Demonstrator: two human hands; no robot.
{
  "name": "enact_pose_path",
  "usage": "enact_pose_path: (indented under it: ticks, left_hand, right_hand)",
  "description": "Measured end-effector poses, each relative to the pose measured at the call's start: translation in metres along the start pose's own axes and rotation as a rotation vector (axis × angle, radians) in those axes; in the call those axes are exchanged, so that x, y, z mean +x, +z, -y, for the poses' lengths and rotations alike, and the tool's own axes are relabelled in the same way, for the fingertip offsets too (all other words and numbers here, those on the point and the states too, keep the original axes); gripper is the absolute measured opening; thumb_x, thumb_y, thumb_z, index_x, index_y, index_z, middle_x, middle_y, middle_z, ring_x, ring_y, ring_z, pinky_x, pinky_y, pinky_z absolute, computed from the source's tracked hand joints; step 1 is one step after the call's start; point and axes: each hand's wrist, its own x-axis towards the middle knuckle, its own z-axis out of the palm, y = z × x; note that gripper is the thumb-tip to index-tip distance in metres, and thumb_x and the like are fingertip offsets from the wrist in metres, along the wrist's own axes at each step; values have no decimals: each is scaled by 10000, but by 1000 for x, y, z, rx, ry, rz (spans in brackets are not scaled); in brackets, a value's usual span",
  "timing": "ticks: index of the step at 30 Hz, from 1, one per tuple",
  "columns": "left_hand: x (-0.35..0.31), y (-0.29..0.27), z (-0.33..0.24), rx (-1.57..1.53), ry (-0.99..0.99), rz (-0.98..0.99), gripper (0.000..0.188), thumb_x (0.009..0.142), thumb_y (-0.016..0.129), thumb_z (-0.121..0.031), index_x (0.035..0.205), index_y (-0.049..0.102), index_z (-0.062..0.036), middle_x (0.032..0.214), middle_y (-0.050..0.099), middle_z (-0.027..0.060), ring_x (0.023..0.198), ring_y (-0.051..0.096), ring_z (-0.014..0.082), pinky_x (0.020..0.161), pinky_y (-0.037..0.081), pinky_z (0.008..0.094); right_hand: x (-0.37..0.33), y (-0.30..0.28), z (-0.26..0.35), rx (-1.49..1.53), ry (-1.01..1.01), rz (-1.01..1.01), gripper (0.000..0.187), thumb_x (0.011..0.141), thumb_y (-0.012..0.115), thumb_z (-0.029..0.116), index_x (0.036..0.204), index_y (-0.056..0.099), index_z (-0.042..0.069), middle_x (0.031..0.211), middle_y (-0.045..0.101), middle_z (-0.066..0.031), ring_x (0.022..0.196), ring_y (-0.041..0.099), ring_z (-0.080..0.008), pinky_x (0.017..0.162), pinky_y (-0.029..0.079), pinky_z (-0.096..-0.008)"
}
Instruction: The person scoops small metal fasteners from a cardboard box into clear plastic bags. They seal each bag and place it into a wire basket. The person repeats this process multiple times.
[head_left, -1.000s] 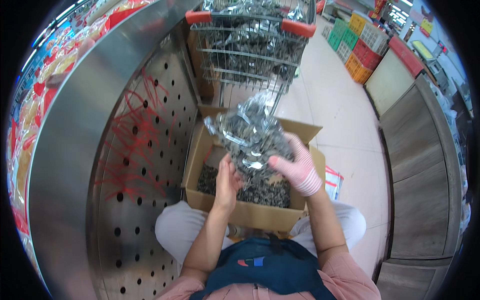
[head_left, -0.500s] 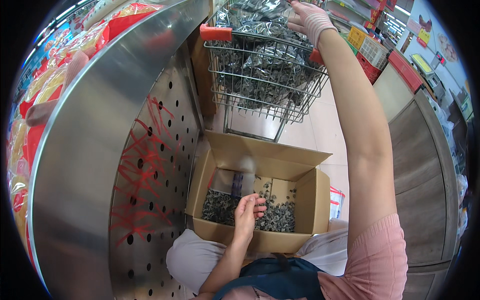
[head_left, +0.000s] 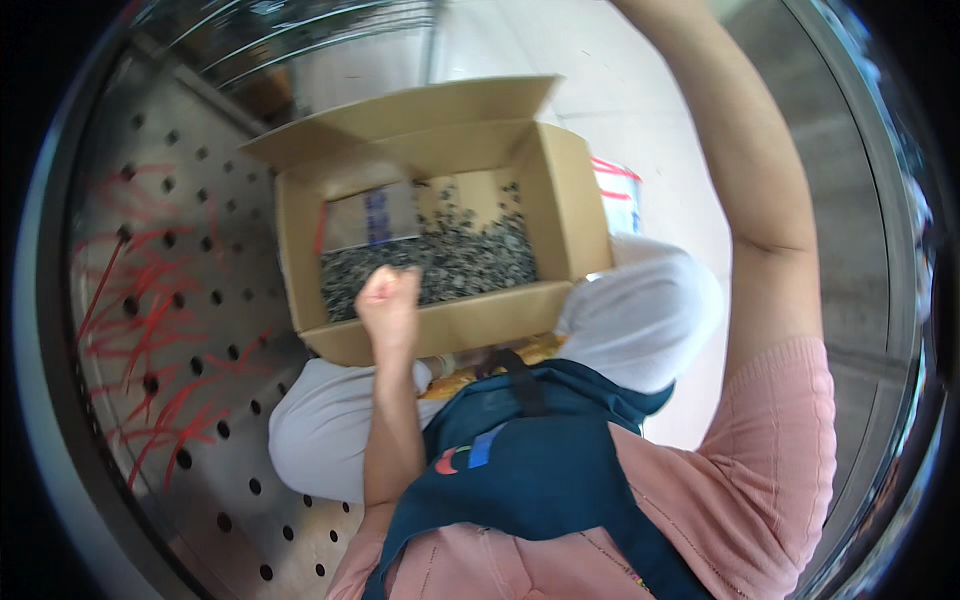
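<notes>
My left hand is curled closed above the near edge of an open cardboard box. Motion blurs its fingers, and I cannot make out what they hold, if anything. Loose dark dried pieces, like dried wood ear mushrooms, cover much of the box's bottom. At the far left inside lies a flat pale packet with a blue-purple printed strip. My right arm stretches forward and out past the top edge, so the right hand is hidden from view.
A perforated metal panel with red scribbles stands left of the box. Part of a wire cart shows beyond it. To the right are a white-and-red package and a grey wooden cabinet. My knees flank the box's near side.
The view has tipped downward, and my right hand, seen before over the bagged dark pieces in the cart, is out of sight. My left hand has turned, its fingers curled tighter.
</notes>
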Motion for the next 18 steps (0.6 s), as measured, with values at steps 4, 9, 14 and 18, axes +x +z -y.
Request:
enact_pose_path:
  ticks: [4, 9, 14, 18]
  left_hand:
    - [-5, -7, 15, 18, -63, -30, 444, 832, 667, 7, 626, 315, -167, 605, 366, -80, 576, 318, 19, 518, 295, 209]
    - [40, 3, 41, 377, 136, 127, 200, 813, 699, -28, 778, 508, -75, 727, 503, -43, 654, 464, 52, 599, 408, 225]
    - [134, -8, 100, 1128, 13, 185, 379, 888, 667, -329, 1122, 666, -31, 1043, 714, 153, 994, 680, 315, 887, 511, 413]
    - [147, -4, 125, 1716, 315, 396, 266, 876, 641, -240, 1077, 697, -75, 1109, 658, 128, 1105, 594, 313, 903, 490, 450]
  right_hand:
    - [-127, -51, -1, -45, 517, 287, 272, 917, 616, 333, 1019, 683, 90, 984, 682, -170, 922, 652, -348, 866, 511, -433]
    - [-317, -135, 26, -110, 1450, 603, 498, 891, 580, 505, 1079, 716, 64, 1072, 718, -136, 1026, 670, -282, 929, 494, -379]
    - [-370, -132, 90, 165, 1712, 594, 396, 880, 663, 392, 1046, 725, 37, 978, 728, -115, 915, 669, -185, 850, 509, -297]
    - [-392, -145, 109, 345, 1786, 479, 314, 891, 695, 290, 1038, 718, 14, 925, 716, -78, 861, 637, -132, 808, 502, -258]
